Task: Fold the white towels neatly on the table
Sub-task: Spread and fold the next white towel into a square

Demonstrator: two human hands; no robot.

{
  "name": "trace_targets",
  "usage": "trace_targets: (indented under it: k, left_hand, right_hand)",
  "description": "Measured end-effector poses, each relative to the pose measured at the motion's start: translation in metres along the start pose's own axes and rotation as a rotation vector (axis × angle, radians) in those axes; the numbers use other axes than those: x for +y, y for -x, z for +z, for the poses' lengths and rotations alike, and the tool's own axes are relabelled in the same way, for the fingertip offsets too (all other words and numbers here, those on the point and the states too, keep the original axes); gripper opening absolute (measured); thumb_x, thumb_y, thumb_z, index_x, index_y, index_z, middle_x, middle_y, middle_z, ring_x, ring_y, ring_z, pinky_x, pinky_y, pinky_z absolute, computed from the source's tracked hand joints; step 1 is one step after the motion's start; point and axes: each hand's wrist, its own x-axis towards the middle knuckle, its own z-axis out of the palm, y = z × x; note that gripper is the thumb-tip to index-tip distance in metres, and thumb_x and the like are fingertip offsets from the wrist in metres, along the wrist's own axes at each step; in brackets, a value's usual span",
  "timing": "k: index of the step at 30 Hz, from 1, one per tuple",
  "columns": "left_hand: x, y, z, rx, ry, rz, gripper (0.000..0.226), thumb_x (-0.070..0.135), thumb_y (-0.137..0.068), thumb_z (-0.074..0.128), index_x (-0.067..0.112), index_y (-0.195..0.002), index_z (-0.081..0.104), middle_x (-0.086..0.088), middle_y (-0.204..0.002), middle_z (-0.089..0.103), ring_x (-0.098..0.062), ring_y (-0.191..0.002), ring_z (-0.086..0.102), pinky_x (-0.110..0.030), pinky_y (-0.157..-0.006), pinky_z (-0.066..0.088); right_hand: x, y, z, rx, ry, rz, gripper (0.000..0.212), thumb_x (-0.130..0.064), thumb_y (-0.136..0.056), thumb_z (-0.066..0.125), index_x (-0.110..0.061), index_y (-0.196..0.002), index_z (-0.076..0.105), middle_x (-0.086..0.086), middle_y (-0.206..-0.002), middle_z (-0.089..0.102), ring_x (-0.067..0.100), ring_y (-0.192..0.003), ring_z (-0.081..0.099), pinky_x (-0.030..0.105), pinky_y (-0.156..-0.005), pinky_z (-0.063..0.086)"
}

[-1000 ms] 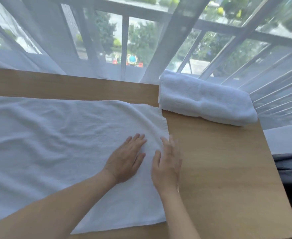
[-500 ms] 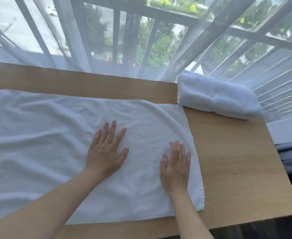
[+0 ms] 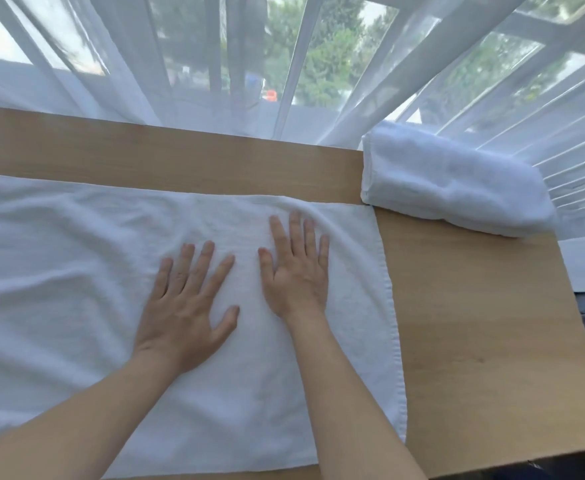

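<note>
A large white towel (image 3: 76, 271) lies spread flat on the wooden table (image 3: 474, 323), wrinkled toward the left, its right hem running down near the table's middle right. My left hand (image 3: 189, 303) presses palm-down on it with fingers straight and spread. My right hand (image 3: 296, 268) lies flat beside it, a little farther forward, fingers pointing toward the window. A second white towel (image 3: 457, 181), folded into a thick bundle, sits at the table's far right corner.
Sheer white curtains (image 3: 180, 64) hang along the table's far edge in front of a barred window. Bare wood runs along the far strip and the right side of the table. A dark floor shows past the right edge.
Both hands have slid across the towel: the left moved rightward and the right moved forward, so they now lie close together. The view shifted, showing more of the towel's right hem.
</note>
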Motion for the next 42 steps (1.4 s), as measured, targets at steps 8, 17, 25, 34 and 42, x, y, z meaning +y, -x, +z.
trace_targets:
  k: [8, 17, 25, 34, 42]
  left_hand:
    - [0.0, -0.001, 0.001, 0.051, -0.017, 0.006, 0.077, 0.055, -0.088, 0.039, 0.023, -0.157, 0.029, -0.007, -0.166, 0.018, -0.033, -0.153, 0.015, -0.055, -0.122, 0.017]
    - [-0.001, -0.001, -0.003, 0.027, -0.001, 0.003, 0.077, 0.054, -0.088, 0.038, 0.023, -0.157, 0.029, -0.008, -0.166, 0.019, -0.031, -0.154, 0.014, -0.055, -0.121, 0.018]
    - [-0.001, 0.0, -0.003, -0.004, 0.048, -0.008, 0.079, 0.058, -0.087, 0.032, 0.025, -0.158, 0.024, -0.008, -0.167, 0.016, -0.032, -0.154, 0.012, -0.052, -0.124, 0.009]
    - [-0.003, -0.001, 0.0, 0.013, 0.088, 0.002, 0.078, 0.059, -0.088, 0.032, 0.026, -0.159, 0.024, -0.008, -0.166, 0.017, -0.034, -0.153, 0.011, -0.05, -0.124, 0.003]
    - [-0.004, -0.002, 0.0, 0.009, 0.089, 0.007, 0.078, 0.06, -0.089, 0.03, 0.027, -0.159, 0.023, -0.008, -0.167, 0.016, -0.033, -0.154, 0.008, -0.049, -0.124, 0.0]
  right_hand:
    - [0.071, -0.043, -0.018, -0.005, 0.038, 0.136, 0.063, -0.06, -0.099, 0.009, -0.041, -0.158, -0.004, -0.007, -0.167, -0.01, 0.012, -0.152, -0.018, 0.039, -0.121, -0.017]
    - [0.031, -0.011, -0.03, 0.151, -0.181, 0.149, 0.063, -0.042, -0.105, 0.032, -0.019, -0.16, 0.012, 0.002, -0.168, 0.0, 0.021, -0.155, -0.004, 0.044, -0.124, -0.007]
    - [-0.049, 0.098, 0.025, 0.07, -0.109, 0.22, 0.06, -0.048, -0.105, 0.028, -0.031, -0.16, 0.013, -0.001, -0.168, 0.0, 0.018, -0.154, -0.008, 0.049, -0.124, 0.0]
    - [0.034, 0.142, 0.023, 0.128, -0.058, 0.487, 0.06, -0.056, -0.102, 0.015, -0.04, -0.158, 0.0, -0.005, -0.168, -0.008, 0.015, -0.153, -0.013, 0.044, -0.124, -0.005]
    - [0.091, 0.18, 0.007, 0.157, -0.114, 0.531, 0.064, -0.056, -0.099, 0.005, -0.036, -0.159, 0.007, -0.004, -0.168, -0.002, 0.01, -0.153, -0.01, 0.039, -0.124, -0.008]
